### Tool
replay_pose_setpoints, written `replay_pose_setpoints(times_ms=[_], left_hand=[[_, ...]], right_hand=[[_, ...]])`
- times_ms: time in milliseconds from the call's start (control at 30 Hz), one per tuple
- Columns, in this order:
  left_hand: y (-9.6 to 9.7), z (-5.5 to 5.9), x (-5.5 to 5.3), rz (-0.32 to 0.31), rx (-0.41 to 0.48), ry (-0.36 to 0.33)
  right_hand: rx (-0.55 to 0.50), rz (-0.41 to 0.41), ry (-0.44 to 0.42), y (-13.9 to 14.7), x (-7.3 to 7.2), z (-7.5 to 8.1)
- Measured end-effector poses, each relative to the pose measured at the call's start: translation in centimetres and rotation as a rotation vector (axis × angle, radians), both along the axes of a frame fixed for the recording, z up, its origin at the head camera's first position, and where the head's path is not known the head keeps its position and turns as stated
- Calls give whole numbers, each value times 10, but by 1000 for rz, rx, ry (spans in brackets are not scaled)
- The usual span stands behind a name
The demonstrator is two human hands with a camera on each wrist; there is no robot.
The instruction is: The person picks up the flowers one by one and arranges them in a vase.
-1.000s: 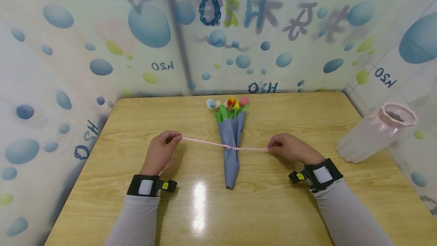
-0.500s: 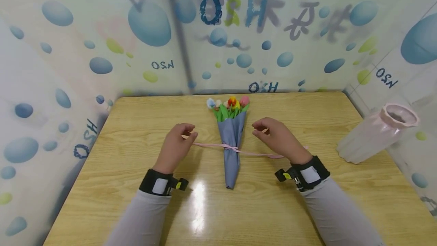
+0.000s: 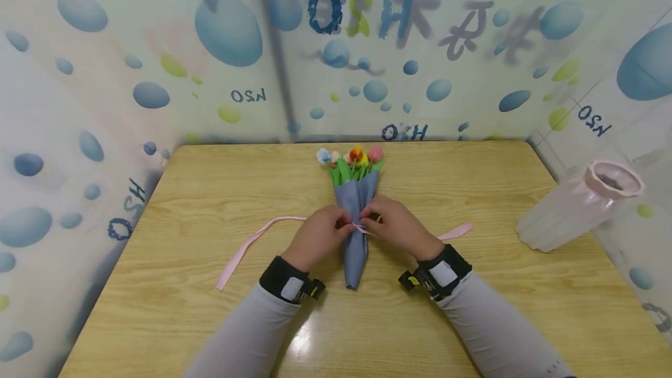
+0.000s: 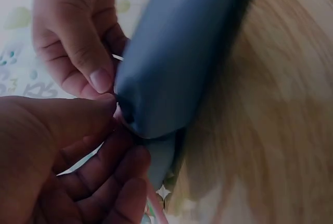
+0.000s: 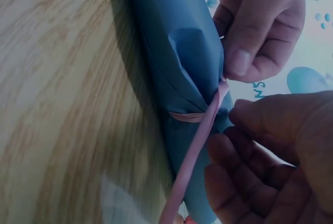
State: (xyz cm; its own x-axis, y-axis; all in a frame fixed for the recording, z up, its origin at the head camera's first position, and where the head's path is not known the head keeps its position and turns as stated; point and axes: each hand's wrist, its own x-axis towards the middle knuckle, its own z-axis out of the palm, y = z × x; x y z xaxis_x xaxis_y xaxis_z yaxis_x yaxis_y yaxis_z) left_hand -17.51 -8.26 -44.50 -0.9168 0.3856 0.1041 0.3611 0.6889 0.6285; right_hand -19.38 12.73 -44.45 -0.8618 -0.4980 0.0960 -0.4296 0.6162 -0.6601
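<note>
A bouquet of colourful tulips point(image 3: 357, 159) in blue-grey wrapping paper point(image 3: 354, 261) lies on the table. Around its middle goes a pink ribbon point(image 5: 190, 156), crossed at the front. My left hand point(image 3: 322, 235) is at the crossing, thumb and forefinger pinching the ribbon there. From the other side my right hand point(image 3: 399, 229) meets it, its thumb and curled fingers at the ribbon by the knot; its fingertips are partly hidden. One ribbon tail point(image 3: 247, 244) trails left over the table, and the other tail point(image 3: 457, 231) sticks out beyond the right wrist.
A pale pink ribbed vase point(image 3: 577, 206) stands at the right side of the wooden table point(image 3: 220, 185). Behind the table rises a wall covering point(image 3: 336, 92) with blue and green drop patterns.
Both hands let go of the outstretched ribbon ends and moved inward to the knot on the bouquet. The ribbon tails now lie slack on the table. The bouquet stays in place.
</note>
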Motion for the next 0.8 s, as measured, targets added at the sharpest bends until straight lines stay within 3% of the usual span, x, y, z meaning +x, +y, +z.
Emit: replay_pose_setpoints(times_ms=[500, 633, 800], left_hand=[[7, -5, 4, -15, -254, 278], [9, -7, 4, -25, -280, 320], [8, -8, 3, -14, -283, 324]], right_hand=[[92, 34, 87, -7, 2, -4], [132, 27, 115, -8, 2, -7], [130, 20, 122, -8, 3, -8]])
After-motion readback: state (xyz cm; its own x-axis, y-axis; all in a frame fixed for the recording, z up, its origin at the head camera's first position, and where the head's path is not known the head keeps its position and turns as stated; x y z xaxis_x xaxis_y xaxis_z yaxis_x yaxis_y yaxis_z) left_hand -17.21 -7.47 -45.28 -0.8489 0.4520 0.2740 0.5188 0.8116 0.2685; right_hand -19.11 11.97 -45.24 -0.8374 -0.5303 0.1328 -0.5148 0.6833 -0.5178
